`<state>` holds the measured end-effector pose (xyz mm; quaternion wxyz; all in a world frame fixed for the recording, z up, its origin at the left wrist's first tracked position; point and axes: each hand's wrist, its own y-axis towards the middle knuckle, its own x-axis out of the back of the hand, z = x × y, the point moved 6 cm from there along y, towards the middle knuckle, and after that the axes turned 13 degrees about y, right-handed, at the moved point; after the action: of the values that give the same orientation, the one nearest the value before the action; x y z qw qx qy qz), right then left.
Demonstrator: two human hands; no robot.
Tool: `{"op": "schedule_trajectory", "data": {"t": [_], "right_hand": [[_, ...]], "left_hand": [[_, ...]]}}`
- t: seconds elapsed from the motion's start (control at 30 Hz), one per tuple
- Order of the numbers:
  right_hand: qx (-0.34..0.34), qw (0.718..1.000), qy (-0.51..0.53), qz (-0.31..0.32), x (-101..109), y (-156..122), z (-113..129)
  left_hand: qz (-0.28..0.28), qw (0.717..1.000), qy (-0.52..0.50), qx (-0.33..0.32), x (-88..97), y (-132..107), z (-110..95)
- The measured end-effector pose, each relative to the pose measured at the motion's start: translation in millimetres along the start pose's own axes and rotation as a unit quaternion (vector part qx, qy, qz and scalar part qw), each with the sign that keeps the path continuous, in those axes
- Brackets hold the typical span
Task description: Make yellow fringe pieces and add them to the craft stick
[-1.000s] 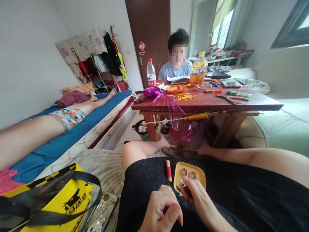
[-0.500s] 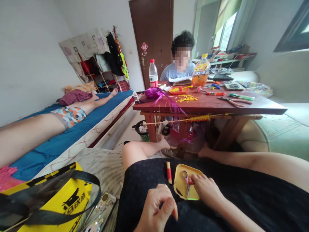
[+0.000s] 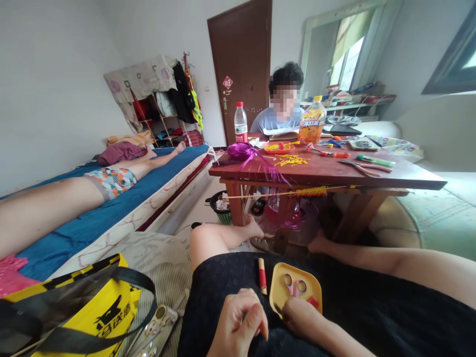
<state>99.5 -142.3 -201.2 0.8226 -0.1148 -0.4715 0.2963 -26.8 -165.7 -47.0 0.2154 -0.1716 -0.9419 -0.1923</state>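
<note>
My left hand (image 3: 241,320) is closed above my lap, thumb against curled fingers. Whatever it may hold is too small or hidden to make out. To its right, my right hand (image 3: 303,317) reaches over the near edge of a small yellow tray (image 3: 277,277), its fingers drawn together and their tips mostly hidden. Pink-handled scissors (image 3: 295,285) lie in the tray, their blades covered by that hand. A small red piece (image 3: 313,301) sits at the tray's right side. Just left of the tray, a pale stick with a red band (image 3: 262,277) rests on the black cloth.
A wooden table (image 3: 334,173) ahead carries pliers (image 3: 360,167), purple thread (image 3: 241,152), yellow stems (image 3: 292,160) and bottles. A person (image 3: 284,119) sits behind it. On the left are a yellow bag (image 3: 107,312) and a bed (image 3: 163,173) with someone lying on it.
My right hand has moved left and nearer, from the red piece to the tray's near edge. The scissors have turned, both handle loops now showing. The left hand stays closed.
</note>
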Motion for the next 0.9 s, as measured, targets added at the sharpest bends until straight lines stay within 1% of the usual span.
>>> {"op": "schedule_trajectory", "data": {"t": [0.1,0.2,0.4,0.63,0.77,0.83,0.9], "right_hand": [[0.011,1.000,0.002,-0.017,-5,2,-3],[0.009,1.000,0.007,-0.025,-3,1,-6],[-0.007,0.998,-0.005,-0.061,11,0,-9],[-0.028,0.992,-0.038,-0.116,27,8,-17],[-0.022,0.989,-0.001,-0.147,28,9,-18],[-0.019,0.985,0.039,-0.167,25,7,-16],[-0.015,0.975,0.101,-0.199,29,2,-12]], "left_hand": [[0.001,1.000,0.004,0.008,-0.6,0,3],[0.002,1.000,0.001,0.016,-0.8,0,4],[-0.002,1.000,-0.003,0.020,0.9,1,4],[0.001,1.000,0.005,0.022,1.4,1,7],[0.009,1.000,0.009,0.021,1.8,2,8],[0.014,1.000,0.009,0.021,1.5,3,9],[0.021,1.000,0.009,0.021,0.9,3,9]]}}
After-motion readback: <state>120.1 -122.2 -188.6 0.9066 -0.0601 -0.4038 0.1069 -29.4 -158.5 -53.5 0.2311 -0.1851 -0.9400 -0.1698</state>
